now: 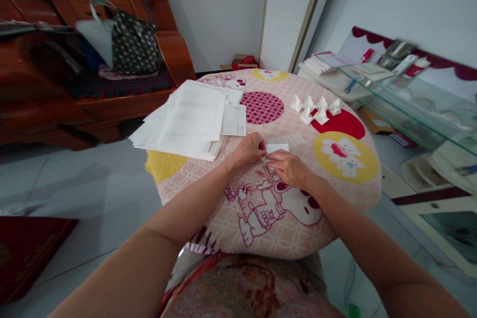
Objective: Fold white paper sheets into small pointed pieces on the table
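Note:
A small folded piece of white paper (278, 147) lies on the patterned tablecloth (298, 238), right in front of me. My left hand (252, 148) has its fingers closed on the paper's left edge. From the other side my right hand (288, 166) pinches its near edge, fingers bent together. Parts of the paper are hidden under my fingertips. Beyond my right hand stand several folded paper pieces with pointed tops (320, 116), grouped on the cloth. Left of my hands is a stack of white paper sheets (192, 117), some with faint print.
A glass shelf (421, 104) with cups and papers stands at the right, close to the table. A wooden bench (171, 59) at the left carries a dark patterned bag (134, 42). A red box-like object (33, 253) lies on the floor at lower left.

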`<act>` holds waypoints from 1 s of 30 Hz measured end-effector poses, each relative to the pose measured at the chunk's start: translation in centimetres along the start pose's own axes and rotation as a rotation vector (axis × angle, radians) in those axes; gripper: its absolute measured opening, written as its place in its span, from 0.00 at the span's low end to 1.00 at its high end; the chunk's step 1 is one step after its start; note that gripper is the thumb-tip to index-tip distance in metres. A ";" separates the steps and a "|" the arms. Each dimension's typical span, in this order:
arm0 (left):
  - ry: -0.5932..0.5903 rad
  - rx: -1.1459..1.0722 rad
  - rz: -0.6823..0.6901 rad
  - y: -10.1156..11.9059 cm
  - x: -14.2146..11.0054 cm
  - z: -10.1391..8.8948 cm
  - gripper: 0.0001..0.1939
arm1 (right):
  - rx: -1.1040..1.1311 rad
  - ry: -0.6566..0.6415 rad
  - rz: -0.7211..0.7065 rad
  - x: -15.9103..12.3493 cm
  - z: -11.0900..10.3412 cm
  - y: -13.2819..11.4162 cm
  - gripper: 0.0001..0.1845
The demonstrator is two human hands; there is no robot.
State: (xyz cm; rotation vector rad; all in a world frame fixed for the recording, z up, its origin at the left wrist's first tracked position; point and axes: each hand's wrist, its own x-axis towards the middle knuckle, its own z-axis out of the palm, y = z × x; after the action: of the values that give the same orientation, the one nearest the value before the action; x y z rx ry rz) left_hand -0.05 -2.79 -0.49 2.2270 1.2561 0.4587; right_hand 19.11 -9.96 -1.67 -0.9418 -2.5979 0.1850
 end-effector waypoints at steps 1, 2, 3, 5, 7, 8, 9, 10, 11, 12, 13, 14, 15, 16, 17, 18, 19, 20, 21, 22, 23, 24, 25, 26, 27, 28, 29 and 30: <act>0.000 -0.013 0.034 -0.3 -0.1 -0.1 0.03 | 0.001 -0.003 0.006 0.0 -0.1 0.0 0.15; -0.002 -0.029 0.068 -0.6 -0.2 -0.3 0.05 | 0.006 -0.007 0.011 0.1 -0.1 -0.1 0.15; -0.010 -0.048 0.099 -0.9 -0.3 -0.4 0.09 | 0.013 -0.010 0.016 0.1 -0.2 -0.2 0.15; -0.026 -0.076 0.131 -1.4 -0.5 -0.5 0.15 | 0.032 -0.012 0.024 0.2 -0.2 -0.3 0.16; -0.031 -0.082 0.123 -1.6 -0.5 -0.4 0.19 | 0.040 -0.010 0.030 0.2 -0.1 -0.3 0.15; -0.031 -0.077 0.108 -1.7 -0.5 -0.4 0.20 | 0.039 -0.010 0.033 0.2 0.0 -0.3 0.15; -0.033 -0.070 0.091 -1.7 -0.4 -0.3 0.20 | 0.034 -0.009 0.036 0.1 0.0 -0.3 0.15; -0.035 -0.061 0.077 -1.7 -0.4 -0.2 0.21 | 0.029 -0.009 0.040 0.1 0.1 -0.2 0.14; -0.034 -0.052 0.069 -1.8 -0.3 -0.2 0.21 | 0.024 -0.009 0.045 0.1 0.1 -0.2 0.14; -0.031 -0.047 0.068 -1.9 -0.2 -0.2 0.21 | 0.019 -0.010 0.051 0.1 0.2 -0.2 0.14; -0.027 -0.047 0.075 -2.0 -0.2 -0.3 0.21 | 0.017 -0.014 0.057 0.1 0.2 -0.2 0.14; -0.024 -0.050 0.086 -2.1 -0.1 -0.4 0.21 | 0.015 -0.019 0.062 0.1 0.1 -0.3 0.14; -0.024 -0.053 0.097 -2.3 0.0 -0.5 0.21 | 0.013 -0.025 0.067 0.1 0.1 -0.3 0.14; -0.026 -0.058 0.107 -2.5 0.0 -0.7 0.21 | 0.012 -0.030 0.071 0.1 0.0 -0.4 0.15; -0.031 -0.061 0.115 -2.7 0.1 -0.9 0.21 | 0.013 -0.033 0.075 0.1 0.0 -0.4 0.15; -0.035 -0.064 0.120 -2.9 0.2 -1.0 0.22 | 0.017 -0.035 0.079 0.1 0.0 -0.4 0.15; -0.038 -0.067 0.123 -3.1 0.2 -1.2 0.22 | 0.022 -0.036 0.084 0.1 -0.1 -0.5 0.16; -0.040 -0.075 0.123 -3.2 0.2 -1.2 0.23 | 0.029 -0.036 0.088 0.1 -0.1 -0.5 0.16; -0.039 -0.084 0.121 -3.2 0.2 -1.3 0.23 | 0.036 -0.036 0.090 0.1 -0.1 -0.5 0.16; -0.032 -0.092 0.118 -3.2 0.1 -1.3 0.24 | 0.040 -0.035 0.090 0.1 -0.1 -0.5 0.16; -0.011 -0.095 0.114 -3.1 0.0 -1.2 0.24 | 0.039 -0.031 0.087 0.1 0.0 -0.5 0.16; 0.022 -0.088 0.113 -2.9 -0.2 -1.2 0.23 | 0.036 -0.026 0.080 0.1 0.0 -0.5 0.16; 0.065 -0.072 0.119 -2.6 -0.4 -1.2 0.23 | 0.030 -0.017 0.073 0.1 0.0 -0.5 0.15; 0.116 -0.046 0.135 -2.2 -0.7 -1.2 0.21 | 0.024 -0.006 0.066 0.0 0.1 -0.6 0.15; 0.149 -0.016 0.165 -1.7 -0.9 -1.2 0.21 | 0.020 0.004 0.060 0.0 0.2 -0.6 0.15; 0.165 0.008 0.204 -1.2 -1.2 -1.2 0.20 | 0.016 0.015 0.057 0.0 0.2 -0.7 0.15; 0.162 0.029 0.244 -0.7 -1.4 -1.3 0.18 | 0.015 0.024 0.055 0.0 0.3 -0.7 0.14; 0.161 0.054 0.285 -0.1 -1.6 -1.4 0.16 | 0.013 0.032 0.054 0.0 0.3 -0.7 0.13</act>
State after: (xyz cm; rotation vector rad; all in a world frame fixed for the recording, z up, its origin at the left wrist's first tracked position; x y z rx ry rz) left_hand -1.66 -3.70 0.49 2.4685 1.0400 0.7329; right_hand 18.56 -10.55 -1.81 -1.0033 -2.5409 0.1996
